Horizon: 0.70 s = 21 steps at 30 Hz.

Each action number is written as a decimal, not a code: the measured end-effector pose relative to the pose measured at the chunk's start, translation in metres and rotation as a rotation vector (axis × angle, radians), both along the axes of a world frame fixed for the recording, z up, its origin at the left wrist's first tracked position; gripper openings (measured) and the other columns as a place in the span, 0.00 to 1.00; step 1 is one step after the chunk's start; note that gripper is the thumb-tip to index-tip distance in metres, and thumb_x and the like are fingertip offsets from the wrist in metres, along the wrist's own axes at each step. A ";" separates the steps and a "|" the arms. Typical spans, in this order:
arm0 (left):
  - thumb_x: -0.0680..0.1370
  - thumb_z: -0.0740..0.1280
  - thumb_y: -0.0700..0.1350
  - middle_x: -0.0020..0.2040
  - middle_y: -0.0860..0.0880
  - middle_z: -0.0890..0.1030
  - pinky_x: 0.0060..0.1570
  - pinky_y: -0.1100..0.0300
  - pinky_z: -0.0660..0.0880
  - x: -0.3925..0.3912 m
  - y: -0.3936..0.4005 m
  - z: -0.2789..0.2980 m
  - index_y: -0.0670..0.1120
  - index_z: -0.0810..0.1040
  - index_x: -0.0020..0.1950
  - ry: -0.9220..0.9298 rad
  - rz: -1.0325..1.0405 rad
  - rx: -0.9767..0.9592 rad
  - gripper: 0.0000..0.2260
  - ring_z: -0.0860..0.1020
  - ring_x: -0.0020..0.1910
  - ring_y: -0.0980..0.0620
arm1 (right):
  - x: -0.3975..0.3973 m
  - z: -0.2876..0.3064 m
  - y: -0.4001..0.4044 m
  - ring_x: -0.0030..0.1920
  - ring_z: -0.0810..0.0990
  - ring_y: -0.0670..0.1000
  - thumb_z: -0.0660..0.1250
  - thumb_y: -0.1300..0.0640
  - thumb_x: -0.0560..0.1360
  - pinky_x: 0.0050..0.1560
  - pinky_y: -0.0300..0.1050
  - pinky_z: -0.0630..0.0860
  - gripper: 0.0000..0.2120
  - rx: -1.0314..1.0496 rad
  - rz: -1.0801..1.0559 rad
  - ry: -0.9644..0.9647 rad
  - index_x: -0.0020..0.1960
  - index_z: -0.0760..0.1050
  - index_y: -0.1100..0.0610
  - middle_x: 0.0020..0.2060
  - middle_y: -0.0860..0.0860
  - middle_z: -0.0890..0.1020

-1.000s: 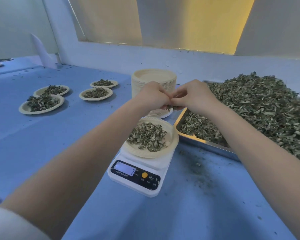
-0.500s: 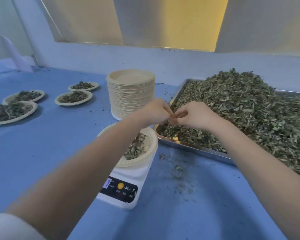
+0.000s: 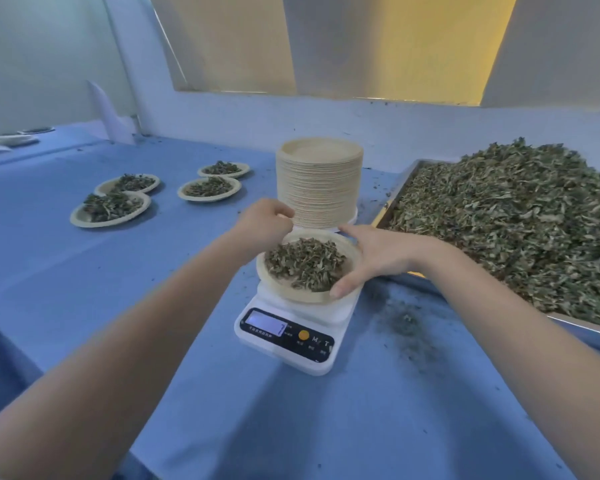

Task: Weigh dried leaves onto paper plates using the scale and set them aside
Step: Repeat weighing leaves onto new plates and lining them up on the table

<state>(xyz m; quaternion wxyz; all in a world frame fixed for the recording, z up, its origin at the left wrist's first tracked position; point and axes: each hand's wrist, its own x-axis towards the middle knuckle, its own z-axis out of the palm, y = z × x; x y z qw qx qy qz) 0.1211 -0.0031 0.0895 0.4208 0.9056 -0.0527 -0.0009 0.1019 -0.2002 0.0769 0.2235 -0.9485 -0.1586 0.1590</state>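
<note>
Head view shows a filled paper plate (image 3: 340, 239) sitting on the white digital scale (image 3: 288, 336) at the centre of the frame, its dried leaves (image 3: 305, 263) heaped in the middle. At the plate's right rim the right hand (image 3: 373, 254) rests, thumb pressed on the near edge and fingers spread along the far side, loosely grasping it. Against the upper left rim the left hand (image 3: 265, 220) has its fingers curled; whether they pinch the edge or a few leaves cannot be told. Four filled plates (image 3: 113, 209) lie well apart at centre left, a tall stack of empty plates (image 3: 319, 181) stands just behind the scale, and the metal tray (image 3: 568, 329) of loose leaves fills the right side. Lifting such a thin plate unevenly could tip it and spill leaves onto the blue tablecloth (image 3: 66, 278), where crumbs already lie beside the scale. On the scale's panel, "M" and "T" and a single "7" on the display are legible; the smaller print is too blurred to read.
</note>
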 end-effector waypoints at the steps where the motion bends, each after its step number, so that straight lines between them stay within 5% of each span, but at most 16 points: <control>1: 0.79 0.60 0.38 0.63 0.46 0.74 0.43 0.59 0.68 0.001 0.005 -0.005 0.44 0.71 0.69 0.013 0.021 0.009 0.18 0.71 0.40 0.54 | -0.001 -0.002 0.002 0.75 0.57 0.49 0.75 0.27 0.43 0.74 0.52 0.58 0.71 -0.011 0.015 0.009 0.77 0.47 0.48 0.76 0.45 0.56; 3: 0.80 0.59 0.39 0.55 0.50 0.74 0.40 0.59 0.66 0.000 0.010 -0.016 0.45 0.69 0.69 0.080 0.041 -0.016 0.17 0.67 0.38 0.56 | -0.003 -0.007 0.005 0.75 0.57 0.51 0.77 0.28 0.45 0.73 0.54 0.59 0.71 -0.024 0.027 0.012 0.77 0.46 0.49 0.75 0.47 0.57; 6: 0.80 0.57 0.42 0.42 0.51 0.67 0.36 0.59 0.60 -0.003 0.011 -0.028 0.47 0.69 0.45 0.156 0.068 -0.050 0.05 0.65 0.38 0.54 | -0.005 -0.013 0.007 0.76 0.54 0.52 0.78 0.31 0.47 0.73 0.55 0.57 0.70 -0.041 0.002 -0.010 0.78 0.44 0.50 0.76 0.48 0.56; 12: 0.80 0.56 0.41 0.40 0.47 0.66 0.33 0.59 0.57 0.001 0.009 -0.029 0.46 0.66 0.41 0.159 0.076 -0.114 0.08 0.64 0.37 0.51 | -0.004 -0.015 0.005 0.76 0.53 0.52 0.77 0.29 0.46 0.74 0.55 0.56 0.73 -0.021 -0.040 -0.063 0.77 0.39 0.49 0.77 0.49 0.53; 21: 0.78 0.56 0.38 0.35 0.45 0.59 0.35 0.56 0.52 0.018 0.049 0.004 0.45 0.59 0.36 0.120 0.205 -0.186 0.12 0.58 0.36 0.49 | 0.027 0.009 0.042 0.75 0.52 0.46 0.78 0.30 0.43 0.64 0.37 0.52 0.75 0.134 0.015 -0.068 0.77 0.39 0.50 0.77 0.44 0.50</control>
